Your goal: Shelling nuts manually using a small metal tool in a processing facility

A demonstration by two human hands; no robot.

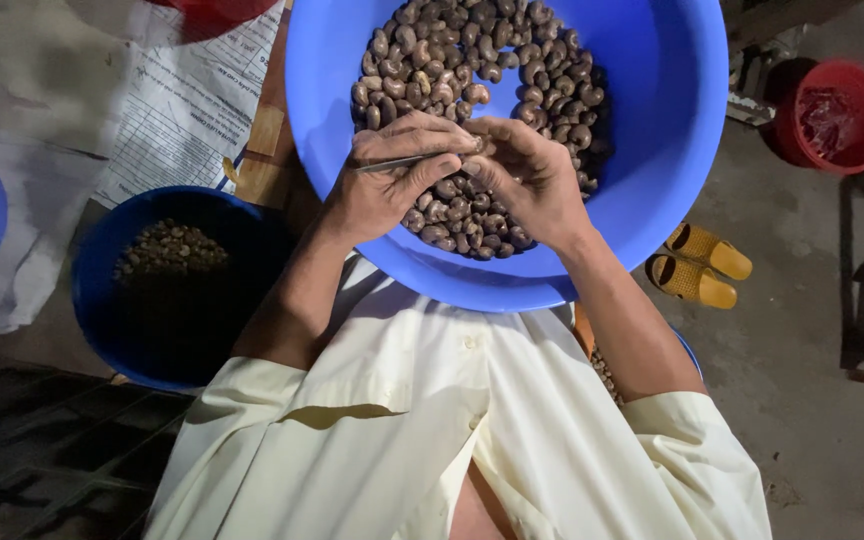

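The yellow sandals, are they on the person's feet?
No, the yellow sandals lie empty on the ground beside the large blue basin.

The big blue basin point(672, 120) is smooth, glossy plastic, and the nuts point(472, 60) in it look matt and rough. A thin metal pick point(392, 163) (dull grey) glints faintly; the floor point(782, 330) is rough concrete.

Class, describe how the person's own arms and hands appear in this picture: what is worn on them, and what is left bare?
Both arms wear a pale cream shirt with loose sleeves pushed up near the elbows, leaving the forearms bare. The left hand and right hand are bare: no gloves, and no rings, watch or bracelets that show from this view.
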